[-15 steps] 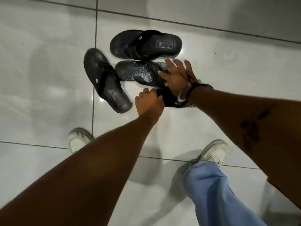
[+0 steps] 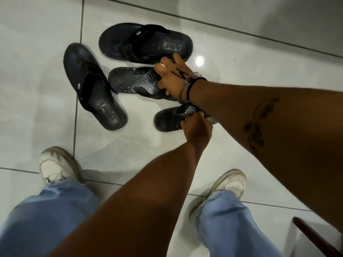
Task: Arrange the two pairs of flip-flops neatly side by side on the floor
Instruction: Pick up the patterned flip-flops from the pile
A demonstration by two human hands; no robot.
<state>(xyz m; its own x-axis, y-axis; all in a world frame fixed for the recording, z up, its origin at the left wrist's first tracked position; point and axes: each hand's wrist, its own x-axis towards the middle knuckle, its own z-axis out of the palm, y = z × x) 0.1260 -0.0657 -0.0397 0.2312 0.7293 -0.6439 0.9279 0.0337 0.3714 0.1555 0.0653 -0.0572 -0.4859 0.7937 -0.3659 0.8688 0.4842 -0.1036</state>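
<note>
Two plain black flip-flops lie on the white tiled floor: one (image 2: 146, 43) at the back, lying crosswise, the other (image 2: 92, 86) at the left, angled. Between them lies a patterned dark flip-flop (image 2: 133, 80); my right hand (image 2: 173, 78) grips its strap end. A second patterned flip-flop (image 2: 170, 118) lies nearer me, partly under my right forearm. My left hand (image 2: 196, 125) is closed on its near edge. Both patterned flip-flops point left.
My two white sneakers (image 2: 57, 166) (image 2: 224, 186) and blue jeans legs stand below the flip-flops. A dark wooden edge (image 2: 315, 238) shows at the bottom right corner. Grey grout lines cross the glossy tiles.
The two patterned flip-flops now lie apart, the nearer one more exposed. My right hand has closed around the middle flip-flop's strap. The view has come closer.
</note>
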